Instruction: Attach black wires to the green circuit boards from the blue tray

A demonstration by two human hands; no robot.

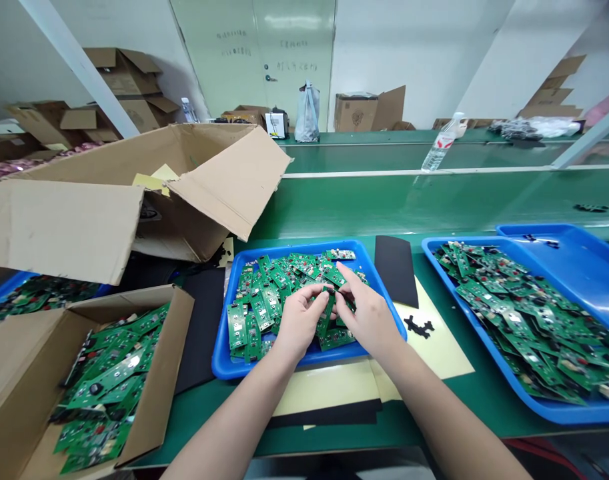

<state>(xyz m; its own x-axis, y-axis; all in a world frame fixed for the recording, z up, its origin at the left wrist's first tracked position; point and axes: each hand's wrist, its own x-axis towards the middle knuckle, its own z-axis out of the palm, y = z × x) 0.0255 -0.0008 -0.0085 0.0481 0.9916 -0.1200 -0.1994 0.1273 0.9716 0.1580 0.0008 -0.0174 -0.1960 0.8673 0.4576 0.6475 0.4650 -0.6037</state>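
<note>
Above a blue tray (218, 360) heaped with green circuit boards (264, 303), my two hands meet. Between them is one circuit board (326, 315), gripped by the closed fingers of my left hand (299, 320). My right hand (367, 313) is at the board's upper end, thumb and fingers pinched around a small dark piece (330, 289) there; its exact shape is too small to tell. Right of the tray, several small black pieces (419, 327) lie on yellowish paper (449, 353).
An open carton (157, 393) with circuit boards stands at the left, below a larger carton (69, 223). Another blue tray (504, 387) of boards is at the right, partly beside a second tray (579, 260). Black sheets (397, 267) flank the middle tray. A bottle (441, 143) stands behind.
</note>
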